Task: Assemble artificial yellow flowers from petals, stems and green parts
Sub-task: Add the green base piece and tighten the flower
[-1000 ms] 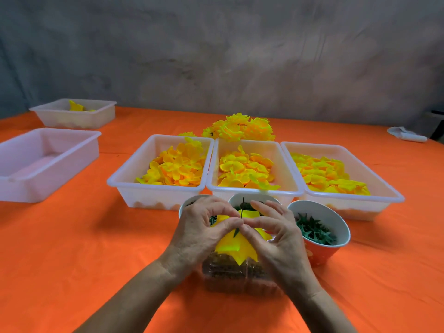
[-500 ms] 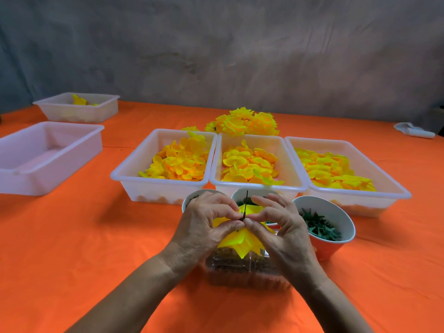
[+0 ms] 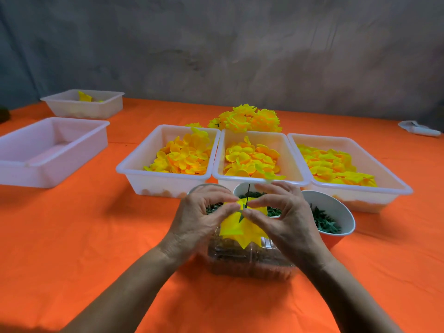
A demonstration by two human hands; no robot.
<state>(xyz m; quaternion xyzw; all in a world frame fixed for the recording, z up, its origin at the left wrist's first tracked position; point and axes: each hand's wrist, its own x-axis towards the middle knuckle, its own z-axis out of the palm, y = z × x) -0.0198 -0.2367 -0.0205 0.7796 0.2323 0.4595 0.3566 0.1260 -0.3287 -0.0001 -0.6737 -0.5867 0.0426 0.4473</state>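
A yellow flower [image 3: 236,228] with pointed petals hangs between my two hands, head down, over a clear plastic box [image 3: 249,259]. Its thin dark green stem [image 3: 248,192] sticks upward from the middle. My left hand [image 3: 199,219] pinches the flower from the left with thumb and forefinger. From the right, my right hand [image 3: 286,216] pinches it at the stem base. Three white trays hold loose yellow petals: left [image 3: 168,186], middle [image 3: 292,162], right [image 3: 394,186]. A heap of finished yellow flowers [image 3: 247,118] lies behind them.
Cups with green parts stand behind my hands: one at the left [image 3: 209,187], one in the middle [image 3: 237,189], one red-sided at the right [image 3: 336,212]. Two more white trays [image 3: 48,162] [image 3: 96,109] sit far left on the orange tablecloth. A white object [image 3: 419,128] lies far right.
Both hands with the flower have risen slightly and stay pinched together. The stem now pokes higher above the fingers. The camera has tilted a little.
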